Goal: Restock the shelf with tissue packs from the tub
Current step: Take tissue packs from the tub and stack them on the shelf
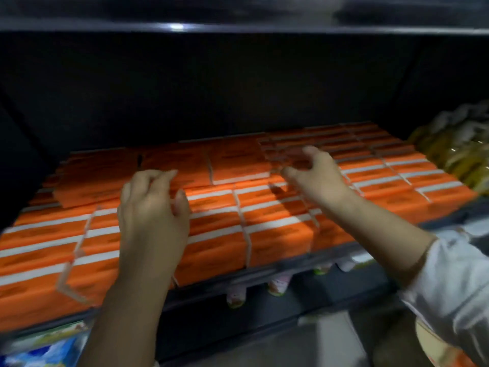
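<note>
left hand [152, 215] relaxed, fingers loosely curled, nothing in it, over the front rows; right hand [315, 176] further back and right, thumb and fingers curved toward each other, too blurred to tell if it grips anything. Under both: flat orange tissue packs with white stripes [277, 229] in tight rows across the dark metal shelf [264, 272], thin clear plastic divider [76, 250] standing between rows at left. White sleeve [455, 282] on right arm; blurred yellow packs [449, 157] at shelf's right end

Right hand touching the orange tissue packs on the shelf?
Cannot tell. Head view: the right hand overlaps the orange tissue packs with fingers curled, but motion blur and the angle hide any contact or gap.
</note>
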Demonstrator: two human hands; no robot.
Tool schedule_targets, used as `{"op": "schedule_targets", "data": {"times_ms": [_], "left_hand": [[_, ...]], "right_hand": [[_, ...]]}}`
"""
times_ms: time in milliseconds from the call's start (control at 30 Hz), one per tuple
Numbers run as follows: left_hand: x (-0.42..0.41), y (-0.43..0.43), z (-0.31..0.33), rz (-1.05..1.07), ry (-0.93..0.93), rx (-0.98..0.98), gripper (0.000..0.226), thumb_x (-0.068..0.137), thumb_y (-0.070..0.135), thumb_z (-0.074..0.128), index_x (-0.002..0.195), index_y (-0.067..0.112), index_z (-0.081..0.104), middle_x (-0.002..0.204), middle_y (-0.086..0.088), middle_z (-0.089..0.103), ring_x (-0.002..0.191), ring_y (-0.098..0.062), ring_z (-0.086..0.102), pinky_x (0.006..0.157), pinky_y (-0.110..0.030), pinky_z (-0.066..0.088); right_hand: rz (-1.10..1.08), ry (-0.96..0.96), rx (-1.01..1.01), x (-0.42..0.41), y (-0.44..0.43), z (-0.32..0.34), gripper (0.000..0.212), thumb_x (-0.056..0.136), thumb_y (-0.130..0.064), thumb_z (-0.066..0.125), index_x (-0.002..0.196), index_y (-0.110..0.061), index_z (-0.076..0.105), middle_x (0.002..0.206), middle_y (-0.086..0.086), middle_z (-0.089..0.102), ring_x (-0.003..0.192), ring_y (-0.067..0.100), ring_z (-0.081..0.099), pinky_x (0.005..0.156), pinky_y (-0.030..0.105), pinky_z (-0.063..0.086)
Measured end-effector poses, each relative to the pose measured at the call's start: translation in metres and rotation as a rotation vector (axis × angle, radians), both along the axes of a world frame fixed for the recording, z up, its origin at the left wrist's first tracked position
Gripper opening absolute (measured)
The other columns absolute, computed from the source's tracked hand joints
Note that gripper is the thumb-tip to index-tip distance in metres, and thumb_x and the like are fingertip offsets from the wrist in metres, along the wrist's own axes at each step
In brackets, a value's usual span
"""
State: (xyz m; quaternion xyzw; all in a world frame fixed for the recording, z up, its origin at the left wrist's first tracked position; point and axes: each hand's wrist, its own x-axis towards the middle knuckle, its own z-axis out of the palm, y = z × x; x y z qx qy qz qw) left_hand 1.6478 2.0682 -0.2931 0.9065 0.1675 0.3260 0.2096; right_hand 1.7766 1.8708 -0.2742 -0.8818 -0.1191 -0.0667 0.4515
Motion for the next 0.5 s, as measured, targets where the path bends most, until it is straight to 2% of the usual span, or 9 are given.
{"op": "schedule_targets", "data": {"times_ms": [67, 200, 333, 400, 500], "left_hand": [[0.006, -0.035, 0.002, -0.165, -0.001, 0.058, 0.028, 0.089, 0.014, 0.058, 0.117, 0.012, 0.063, 0.107, -0.008, 0.054, 0.102, -0.028, 0.047, 0.087, -0.031, 0.035], [0.013, -0.114, -0.006, -0.545, 0.109, 0.158, 0.031, 0.084, 0.029, 0.047, 0.103, 0.016, 0.068, 0.091, -0.005, 0.056, 0.087, -0.028, 0.054, 0.078, -0.037, 0.045], [0.010, -0.184, -0.025, -0.878, 0.228, 0.264, 0.033, 0.081, 0.036, 0.042, 0.091, 0.021, 0.069, 0.082, 0.002, 0.055, 0.080, -0.021, 0.056, 0.069, -0.034, 0.048], [0.009, -0.211, -0.038, -0.965, 0.300, 0.326, 0.033, 0.079, 0.039, 0.040, 0.086, 0.024, 0.068, 0.080, 0.004, 0.055, 0.077, -0.018, 0.058, 0.065, -0.030, 0.049], [0.009, -0.242, -0.055, -1.024, 0.448, 0.384, 0.031, 0.080, 0.041, 0.044, 0.087, 0.025, 0.069, 0.084, 0.003, 0.059, 0.080, -0.020, 0.062, 0.065, -0.032, 0.051]], "right_hand": [[-0.010, -0.089, -0.055, -0.019, -0.037, -0.006, 0.035, 0.079, -0.012, 0.070, 0.113, -0.010, 0.063, 0.111, 0.008, 0.065, 0.102, 0.020, 0.061, 0.091, 0.030, 0.047], [-0.088, -0.127, -0.074, -0.058, -0.119, -0.027, 0.033, 0.080, -0.006, 0.067, 0.112, -0.012, 0.064, 0.105, 0.000, 0.062, 0.097, 0.016, 0.060, 0.087, 0.025, 0.046], [-0.201, -0.098, -0.169, -0.093, -0.190, -0.049, 0.034, 0.079, -0.005, 0.067, 0.112, -0.011, 0.063, 0.103, -0.001, 0.060, 0.098, 0.016, 0.058, 0.086, 0.024, 0.043], [-0.217, -0.028, -0.275, -0.104, -0.223, -0.066, 0.035, 0.078, -0.005, 0.066, 0.113, -0.008, 0.063, 0.104, 0.006, 0.061, 0.098, 0.019, 0.057, 0.086, 0.022, 0.039], [-0.178, 0.212, -0.438, -0.109, -0.271, -0.099, 0.026, 0.078, -0.010, 0.063, 0.103, -0.006, 0.063, 0.101, 0.012, 0.064, 0.099, 0.028, 0.059, 0.084, 0.032, 0.042]]}}
